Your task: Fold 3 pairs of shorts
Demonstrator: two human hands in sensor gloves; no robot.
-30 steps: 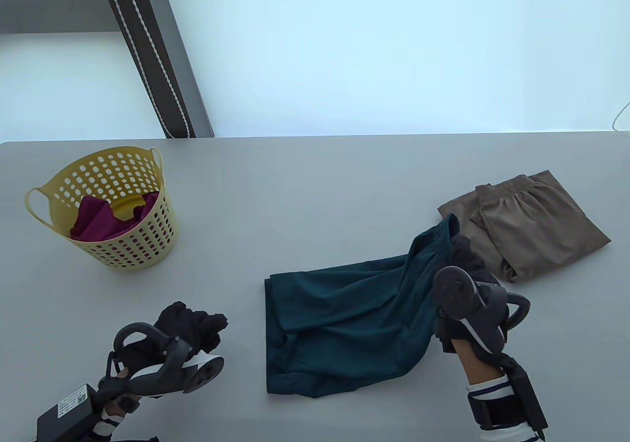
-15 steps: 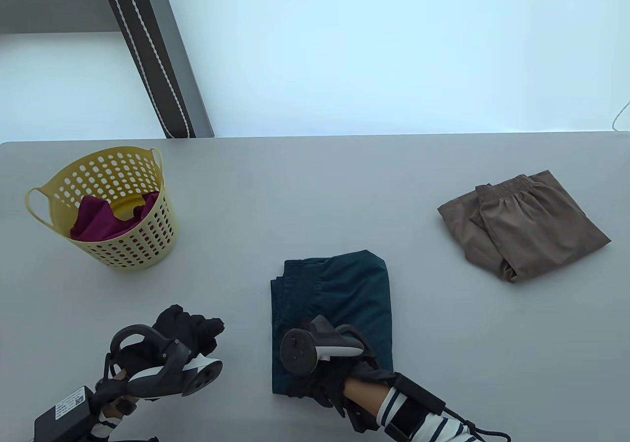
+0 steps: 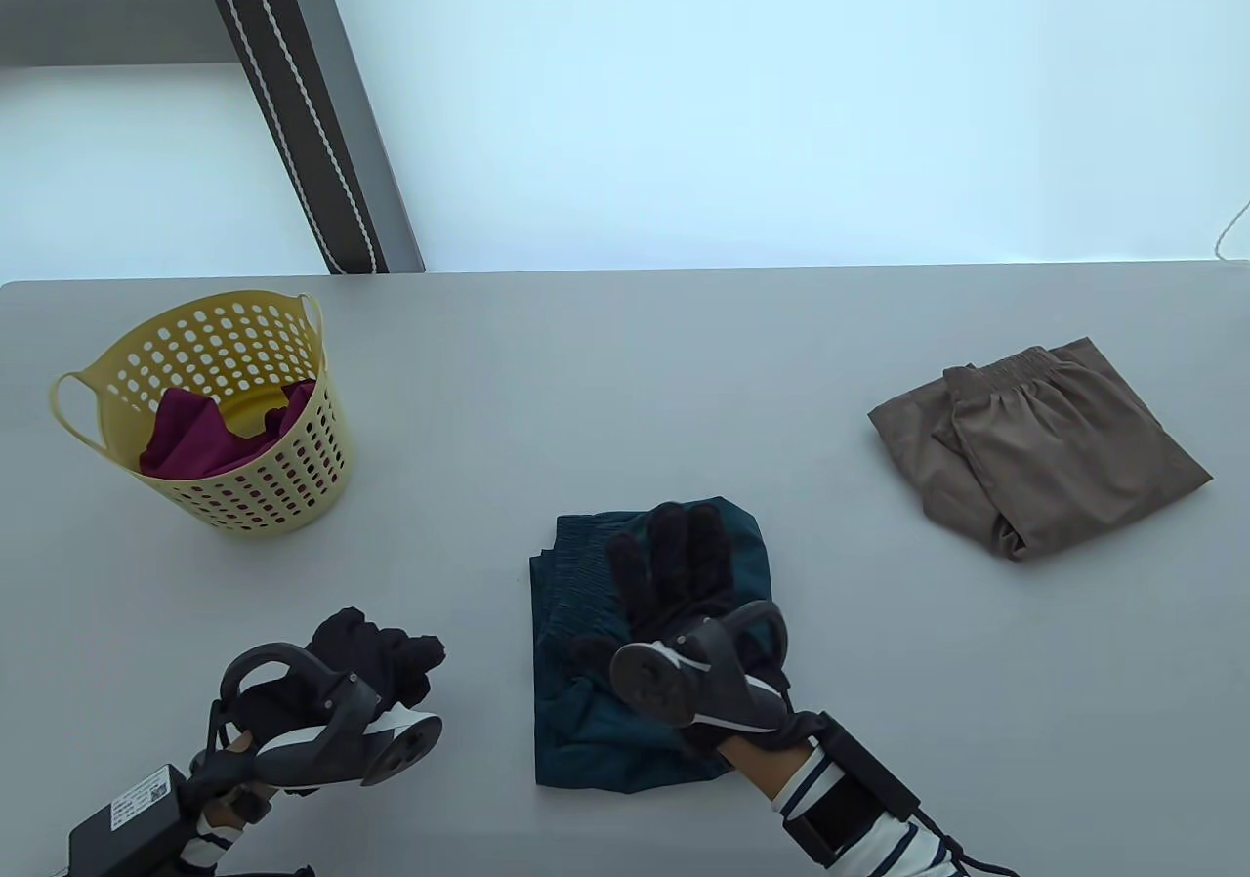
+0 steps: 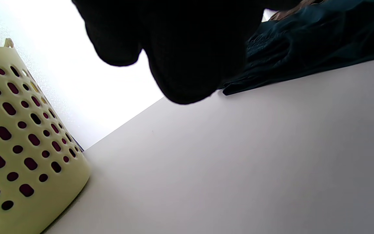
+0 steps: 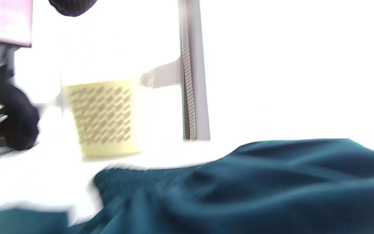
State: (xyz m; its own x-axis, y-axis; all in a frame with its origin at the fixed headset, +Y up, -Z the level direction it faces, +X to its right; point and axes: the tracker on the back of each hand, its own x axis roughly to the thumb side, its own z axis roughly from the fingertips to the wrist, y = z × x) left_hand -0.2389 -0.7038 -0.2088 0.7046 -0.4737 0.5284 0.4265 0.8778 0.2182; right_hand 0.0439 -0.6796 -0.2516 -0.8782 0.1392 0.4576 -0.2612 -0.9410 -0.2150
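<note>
Table view: right hand (image 3: 674, 574) seemingly flat on teal shorts (image 3: 586, 721).

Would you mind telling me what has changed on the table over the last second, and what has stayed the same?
The right hand swung the teal shorts' waistband end over to the left, folding them in half, let go, and now lies flat on the bundle with straight fingers. The left hand, the brown shorts and the yellow basket holding the maroon garment stayed put.

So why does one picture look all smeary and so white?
Right wrist view: motion blur smears the yellow basket and the teal shorts, and the bright backdrop washes out. Left wrist view: the left hand is a dark silhouette. Table view: sharp and evenly lit.
</note>
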